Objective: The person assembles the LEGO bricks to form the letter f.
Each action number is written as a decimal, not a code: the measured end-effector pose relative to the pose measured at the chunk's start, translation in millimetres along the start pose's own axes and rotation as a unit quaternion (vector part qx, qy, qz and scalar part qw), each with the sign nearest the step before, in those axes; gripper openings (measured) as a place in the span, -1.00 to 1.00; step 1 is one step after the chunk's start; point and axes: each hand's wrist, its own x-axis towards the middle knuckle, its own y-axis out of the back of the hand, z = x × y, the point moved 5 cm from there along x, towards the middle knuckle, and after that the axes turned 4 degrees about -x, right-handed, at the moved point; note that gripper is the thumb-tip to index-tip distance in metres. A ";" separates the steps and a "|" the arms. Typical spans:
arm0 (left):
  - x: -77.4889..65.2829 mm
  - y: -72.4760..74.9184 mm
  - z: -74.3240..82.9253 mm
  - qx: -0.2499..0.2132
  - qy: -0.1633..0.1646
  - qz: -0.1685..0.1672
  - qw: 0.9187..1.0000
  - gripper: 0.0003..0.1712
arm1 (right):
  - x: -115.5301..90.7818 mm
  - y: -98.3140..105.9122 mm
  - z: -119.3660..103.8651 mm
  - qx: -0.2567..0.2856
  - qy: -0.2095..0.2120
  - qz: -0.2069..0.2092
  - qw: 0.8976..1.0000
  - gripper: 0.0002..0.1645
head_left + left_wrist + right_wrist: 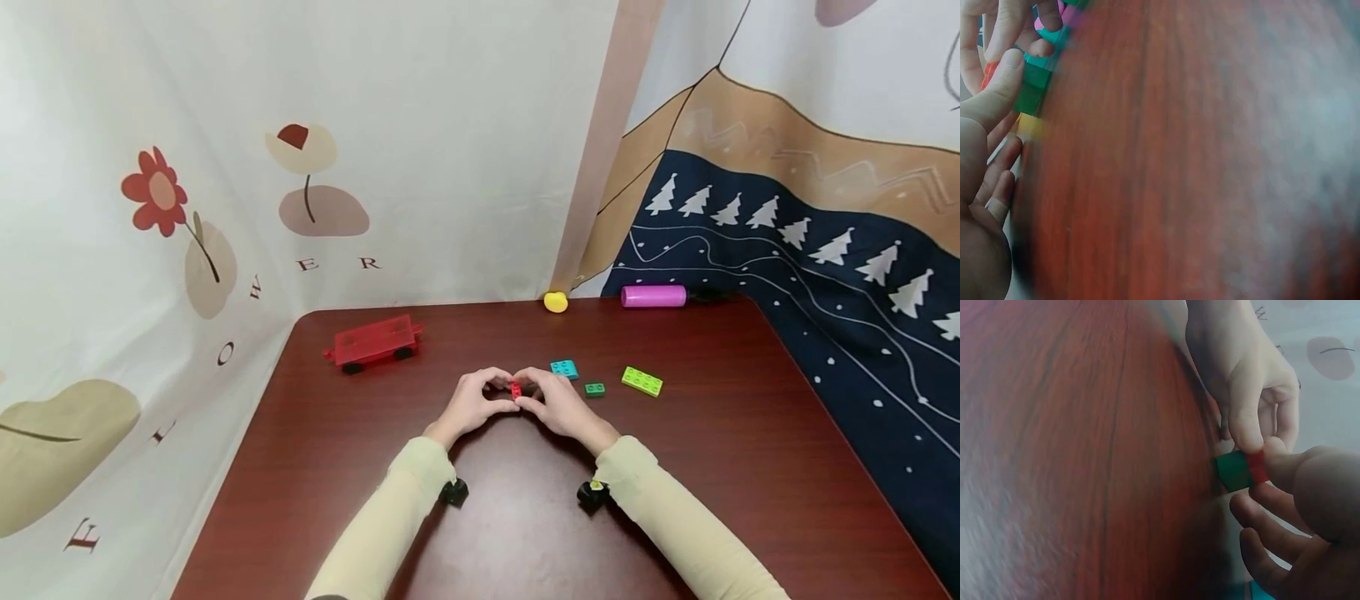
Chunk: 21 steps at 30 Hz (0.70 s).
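Small red brick atop green brick, faces touching.

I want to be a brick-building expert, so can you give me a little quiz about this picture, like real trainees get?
1. Which brick do the left hand and right hand hold between them in the head view?
A) yellow
B) red
C) purple

2. True or false: in the head view, the red wheeled toy stands farther left than the lime brick.

3. Fill in the colour, left to right in the head view: turquoise brick, small ____ one, lime brick.

Key:
1. B, the red brick
2. True
3. Green, the small green brick
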 end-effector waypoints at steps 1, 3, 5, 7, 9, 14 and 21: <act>-0.3 0.4 -1.3 -0.003 0.003 0.002 1.000 -0.57 | -0.2 0.6 0.2 -0.003 0.003 -0.001 1.000 -0.58; -0.8 1.1 -3.6 -0.011 0.008 0.005 1.000 -0.60 | -1.0 3.7 1.1 -0.012 0.010 -0.001 1.000 -0.56; -1.1 1.7 -5.5 -0.015 0.013 0.005 1.000 -0.62 | -2.1 9.8 1.6 -0.011 0.018 0.004 1.000 -0.55; -0.6 1.7 -7.1 -0.016 0.018 0.002 1.000 -0.62 | -3.3 19.3 2.5 -0.009 0.023 0.016 1.000 -0.56; 0.5 1.5 -8.2 -0.015 0.027 -0.005 1.000 -0.61 | -5.1 32.2 4.9 -0.009 0.025 0.032 0.999 -0.57; 1.6 0.7 -9.0 -0.003 0.043 -0.022 0.999 -0.61 | -13.5 70.8 21.0 -0.030 0.013 0.082 0.996 -0.61; 2.0 -2.0 -10.1 0.018 0.049 -0.036 0.998 -0.59 | -35.5 119.8 64.7 -0.071 -0.054 0.125 0.988 -0.62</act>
